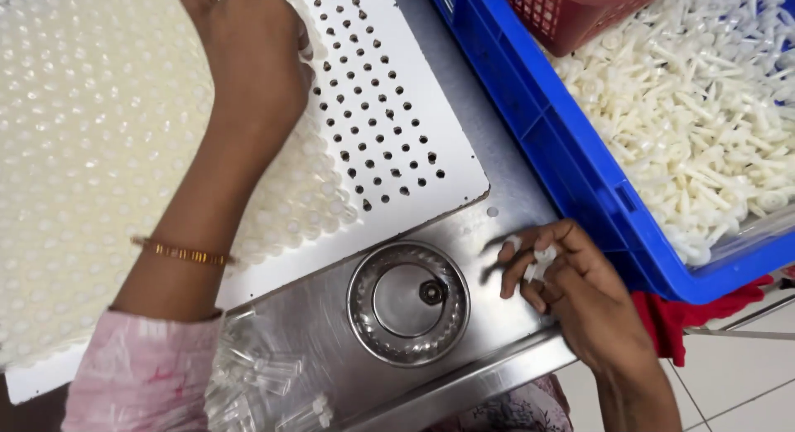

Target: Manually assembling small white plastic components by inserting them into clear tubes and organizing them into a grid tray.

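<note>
Head view, looking down on a stainless-steel surface. The left hand rests fingers-down on a white perforated tray, at the border between its filled part, packed with small translucent caps, and its rows of open holes; whether the fingers pinch a piece cannot be told. A gold bangle circles the left wrist above a pink sleeve. The right hand, well apart from the left, lies on the surface near its front edge, fingers curled around a few small white plastic pieces. Between the hands sits a round steel bowl. A blue crate to the right holds a heap of white stemmed plastic parts, with a red basket at its far end.
</note>
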